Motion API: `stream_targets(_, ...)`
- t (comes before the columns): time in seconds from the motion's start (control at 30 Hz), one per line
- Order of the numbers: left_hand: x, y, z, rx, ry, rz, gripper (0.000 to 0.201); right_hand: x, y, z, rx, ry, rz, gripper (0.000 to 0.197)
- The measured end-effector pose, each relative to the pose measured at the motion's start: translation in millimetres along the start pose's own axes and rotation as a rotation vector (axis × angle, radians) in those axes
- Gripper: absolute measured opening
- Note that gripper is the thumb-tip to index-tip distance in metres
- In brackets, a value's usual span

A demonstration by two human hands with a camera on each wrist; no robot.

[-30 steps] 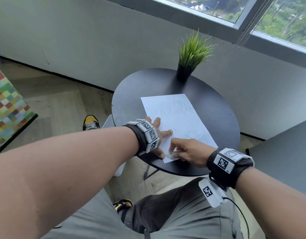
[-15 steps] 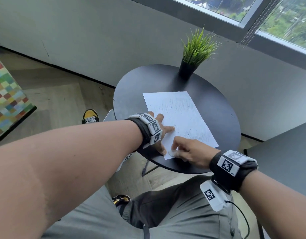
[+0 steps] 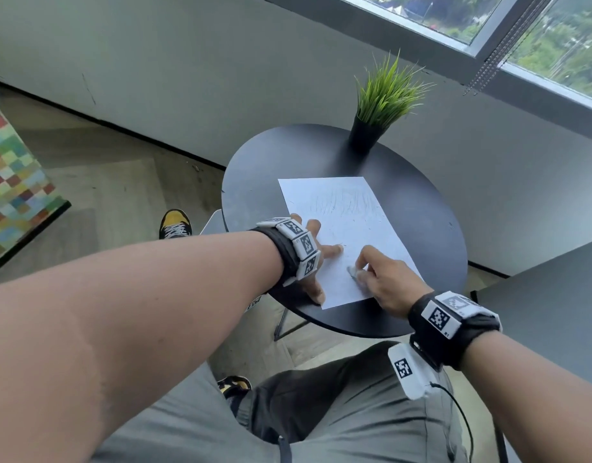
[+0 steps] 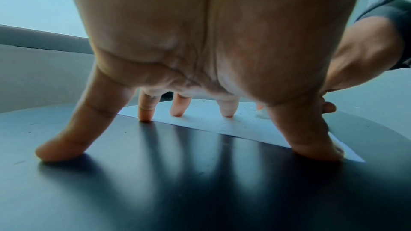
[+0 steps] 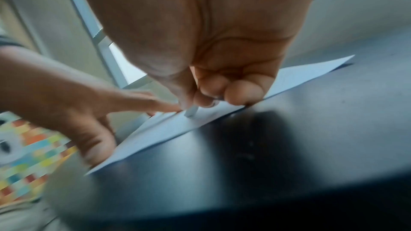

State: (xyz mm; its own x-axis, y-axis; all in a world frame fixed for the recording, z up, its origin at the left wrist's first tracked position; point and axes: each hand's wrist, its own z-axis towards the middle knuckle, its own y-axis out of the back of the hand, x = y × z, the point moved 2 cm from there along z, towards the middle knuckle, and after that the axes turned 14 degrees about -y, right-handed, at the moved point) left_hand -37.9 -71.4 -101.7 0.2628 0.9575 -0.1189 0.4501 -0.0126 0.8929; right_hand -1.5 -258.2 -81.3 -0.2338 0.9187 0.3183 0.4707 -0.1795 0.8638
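A white sheet of paper [image 3: 341,225] with faint pencil strokes lies on a round black table [image 3: 431,228]. My left hand [image 3: 323,253] is spread wide, fingertips pressing the sheet's near left edge and thumb at its front corner; in the left wrist view the fingers [image 4: 145,110] stand on the paper [image 4: 206,120] and the table [image 4: 177,182]. My right hand [image 3: 381,279] pinches a small white eraser [image 3: 352,271] and presses its tip on the sheet near the front. The right wrist view shows the eraser [image 5: 191,111] on the paper [image 5: 169,129].
A potted grass plant [image 3: 366,135] stands at the table's back edge below the window. A grey tabletop [image 3: 555,295] lies to the right. A checkered multicoloured block [image 3: 14,182] sits on the floor at left. My knees and shoes are under the table's near edge.
My right hand has slid the eraser away from the sheet's front corner, further up and right across the paper. My left hand stays pressed on the left edge.
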Motion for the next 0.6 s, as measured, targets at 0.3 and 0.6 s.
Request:
stream_targets(0.3,1.3,-0.7,2.5,-0.007,0.01,-0.002,0.116,-16.4,4.4,15.9,-0.011,-0.119,0.092,0.019)
stream_targets(0.6,-1.2,-12.0,10.9,-0.052,0.015,-0.02,0.109,0.2,-7.2,3.9,0.065,-0.011,-0.107,0.012)
